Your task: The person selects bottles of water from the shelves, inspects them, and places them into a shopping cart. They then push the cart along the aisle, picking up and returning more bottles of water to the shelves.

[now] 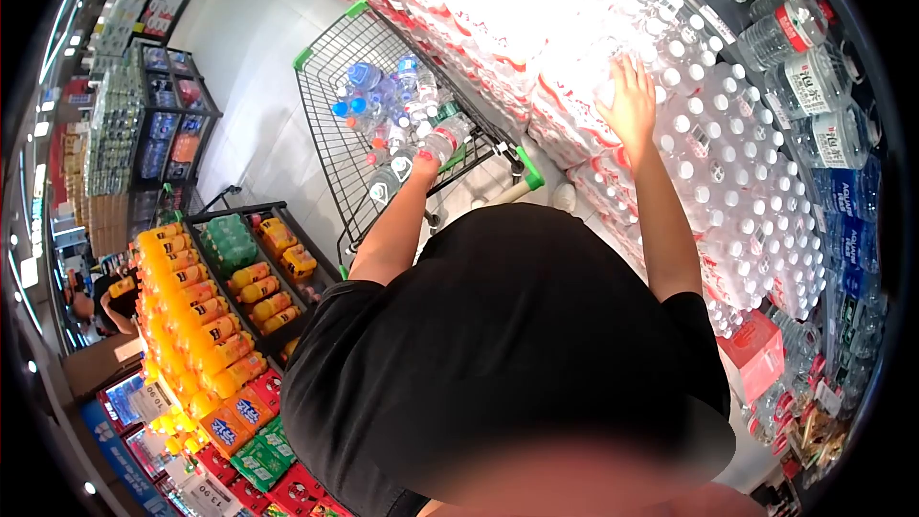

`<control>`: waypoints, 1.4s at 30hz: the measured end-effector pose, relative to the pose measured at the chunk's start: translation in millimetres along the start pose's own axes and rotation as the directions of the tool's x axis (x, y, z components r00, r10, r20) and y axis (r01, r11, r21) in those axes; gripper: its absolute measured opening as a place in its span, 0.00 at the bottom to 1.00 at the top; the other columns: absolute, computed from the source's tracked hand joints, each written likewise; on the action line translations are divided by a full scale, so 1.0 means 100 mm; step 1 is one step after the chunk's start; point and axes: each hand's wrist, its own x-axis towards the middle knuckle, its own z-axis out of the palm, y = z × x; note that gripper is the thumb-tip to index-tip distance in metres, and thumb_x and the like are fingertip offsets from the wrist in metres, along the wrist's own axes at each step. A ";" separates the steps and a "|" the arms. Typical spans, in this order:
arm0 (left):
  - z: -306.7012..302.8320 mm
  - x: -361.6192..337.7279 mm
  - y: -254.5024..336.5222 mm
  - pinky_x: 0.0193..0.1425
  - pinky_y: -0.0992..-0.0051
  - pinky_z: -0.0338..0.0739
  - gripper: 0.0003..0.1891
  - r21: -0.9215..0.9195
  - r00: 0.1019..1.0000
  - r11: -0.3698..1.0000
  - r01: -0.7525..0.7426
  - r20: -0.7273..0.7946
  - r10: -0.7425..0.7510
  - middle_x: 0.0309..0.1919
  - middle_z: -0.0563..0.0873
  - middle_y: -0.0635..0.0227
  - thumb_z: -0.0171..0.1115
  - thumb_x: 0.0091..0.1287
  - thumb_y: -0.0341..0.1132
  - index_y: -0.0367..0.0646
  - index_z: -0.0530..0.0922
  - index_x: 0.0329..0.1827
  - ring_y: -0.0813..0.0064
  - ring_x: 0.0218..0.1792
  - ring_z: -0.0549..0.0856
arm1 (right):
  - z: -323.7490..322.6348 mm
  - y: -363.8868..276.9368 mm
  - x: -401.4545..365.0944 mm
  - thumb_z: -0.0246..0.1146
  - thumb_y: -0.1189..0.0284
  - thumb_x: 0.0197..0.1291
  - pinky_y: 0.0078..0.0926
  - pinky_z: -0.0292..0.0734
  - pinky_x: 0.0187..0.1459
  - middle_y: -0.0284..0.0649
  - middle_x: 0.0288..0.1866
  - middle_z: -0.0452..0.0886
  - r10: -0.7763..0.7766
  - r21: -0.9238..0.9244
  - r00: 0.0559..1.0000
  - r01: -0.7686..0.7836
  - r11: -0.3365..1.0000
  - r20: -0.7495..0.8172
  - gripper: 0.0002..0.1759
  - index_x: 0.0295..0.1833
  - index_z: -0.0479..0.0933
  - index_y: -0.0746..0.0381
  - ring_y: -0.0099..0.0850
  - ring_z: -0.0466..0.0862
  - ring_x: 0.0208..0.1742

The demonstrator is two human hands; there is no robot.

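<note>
My left hand (pixel 424 165) reaches over the near side of a wire shopping cart (pixel 325 120), its fingers closed round a clear water bottle with a red label (pixel 444 141). Other bottles, some with blue caps (pixel 366 77), lie in the cart about it. My right hand (pixel 630 101) is stretched out over the stacked packs of white-capped water bottles (pixel 704 153), fingers extended and slightly apart. Bright glare washes out the bottles around its fingertips.
Orange drink bottles (pixel 206 316) fill a display at left, above boxed cans (pixel 263 455). Large water jugs (pixel 809 81) line the shelf at right. A pink box (pixel 753 349) stands by the lower right bottles. Another person's arm (pixel 117 314) shows at far left.
</note>
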 end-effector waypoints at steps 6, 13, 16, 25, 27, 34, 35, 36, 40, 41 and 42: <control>-0.07 -0.06 -0.13 0.51 0.61 0.79 0.28 0.134 0.994 0.991 0.025 -0.112 -0.010 0.42 0.86 0.47 0.69 0.51 0.38 0.26 0.77 0.52 0.55 0.44 0.87 | 0.04 0.02 -0.01 0.74 0.59 0.48 0.48 0.58 0.74 0.46 0.74 0.67 0.002 0.012 1.000 -0.002 1.000 -0.009 0.43 0.71 0.68 0.56 0.49 0.63 0.75; -0.17 -0.10 -0.19 0.47 0.63 0.78 0.20 0.126 0.993 0.988 -0.093 -0.055 0.100 0.35 0.87 0.52 0.66 0.55 0.40 0.30 0.83 0.42 0.59 0.41 0.87 | 0.09 0.04 -0.02 0.73 0.59 0.49 0.47 0.57 0.74 0.45 0.75 0.65 -0.007 0.029 1.000 0.007 1.000 -0.024 0.42 0.71 0.68 0.56 0.49 0.63 0.76; -0.13 -0.61 0.29 0.44 0.69 0.77 0.20 0.027 0.987 0.989 -0.145 -0.063 0.147 0.33 0.87 0.59 0.63 0.58 0.43 0.31 0.85 0.42 0.69 0.37 0.85 | 0.02 0.02 -0.03 0.73 0.59 0.50 0.46 0.56 0.75 0.45 0.76 0.64 0.008 0.030 1.000 -0.009 1.000 0.015 0.42 0.72 0.68 0.56 0.48 0.62 0.76; -1.22 -2.06 2.42 0.20 0.79 0.53 0.12 -0.291 0.965 0.940 -0.179 0.133 0.225 0.18 0.69 0.80 0.61 0.66 0.41 0.40 0.82 0.35 0.86 0.17 0.62 | 0.06 -0.06 -0.02 0.73 0.62 0.50 0.46 0.60 0.72 0.47 0.71 0.68 -0.014 0.161 0.997 0.026 0.987 -0.075 0.40 0.70 0.69 0.57 0.48 0.66 0.72; -1.48 -2.53 2.92 0.20 0.82 0.51 0.12 -0.485 0.866 0.855 -0.182 0.333 0.373 0.18 0.65 0.82 0.60 0.67 0.41 0.41 0.81 0.35 0.89 0.17 0.59 | 0.03 -0.26 -0.01 0.74 0.64 0.49 0.45 0.63 0.69 0.47 0.67 0.71 -0.051 0.414 0.986 0.113 0.903 -0.156 0.39 0.68 0.70 0.58 0.48 0.69 0.69; -1.47 -4.10 4.19 0.16 0.92 0.54 0.20 -0.551 0.476 0.702 -0.451 0.517 0.712 0.17 0.65 0.82 0.65 0.69 0.40 0.28 0.69 0.44 0.94 0.16 0.61 | -0.79 -1.42 0.00 0.84 0.58 0.34 0.49 0.52 0.77 0.54 0.79 0.51 -0.319 0.866 0.934 0.291 0.406 -0.164 0.70 0.78 0.46 0.63 0.52 0.52 0.79; -1.41 -4.23 4.31 0.15 0.91 0.52 0.21 -0.543 0.421 0.692 -0.475 0.550 0.721 0.17 0.65 0.82 0.66 0.68 0.42 0.30 0.68 0.40 0.95 0.14 0.60 | -0.83 -1.39 0.06 0.84 0.57 0.32 0.49 0.55 0.76 0.56 0.77 0.56 -0.248 0.860 0.927 0.358 0.364 -0.281 0.69 0.77 0.50 0.64 0.54 0.58 0.77; -1.34 -4.30 4.39 0.15 0.90 0.51 0.22 -0.542 0.353 0.652 -0.530 0.558 0.751 0.17 0.66 0.81 0.66 0.67 0.43 0.31 0.68 0.38 0.95 0.14 0.59 | -0.93 -1.27 0.15 0.84 0.59 0.31 0.48 0.58 0.74 0.54 0.73 0.62 -0.252 0.794 0.890 0.453 0.404 -0.380 0.63 0.74 0.57 0.64 0.54 0.63 0.73; -0.97 -4.43 4.70 0.16 0.87 0.46 0.18 -0.467 0.286 0.566 -0.680 0.542 0.790 0.16 0.66 0.81 0.63 0.68 0.40 0.32 0.70 0.35 0.94 0.14 0.58 | -1.18 -0.76 0.18 0.84 0.60 0.31 0.48 0.64 0.67 0.50 0.64 0.71 -0.010 0.648 0.786 0.517 0.560 -0.618 0.55 0.67 0.66 0.64 0.51 0.72 0.65; -0.83 -4.44 4.77 0.17 0.86 0.46 0.16 -0.407 0.309 0.547 -0.731 0.517 0.798 0.17 0.66 0.80 0.62 0.69 0.39 0.33 0.71 0.35 0.94 0.15 0.58 | -1.23 -0.62 0.14 0.84 0.60 0.32 0.48 0.65 0.65 0.50 0.62 0.72 0.069 0.625 0.745 0.502 0.598 -0.664 0.53 0.66 0.67 0.65 0.51 0.73 0.63; -0.66 -4.43 4.83 0.19 0.84 0.46 0.12 -0.379 0.297 0.518 -0.767 0.506 0.810 0.17 0.66 0.79 0.58 0.71 0.36 0.36 0.73 0.33 0.93 0.15 0.58 | -1.25 -0.48 0.09 0.84 0.60 0.32 0.48 0.66 0.63 0.49 0.61 0.72 0.144 0.610 0.714 0.456 0.648 -0.686 0.53 0.65 0.67 0.65 0.50 0.73 0.62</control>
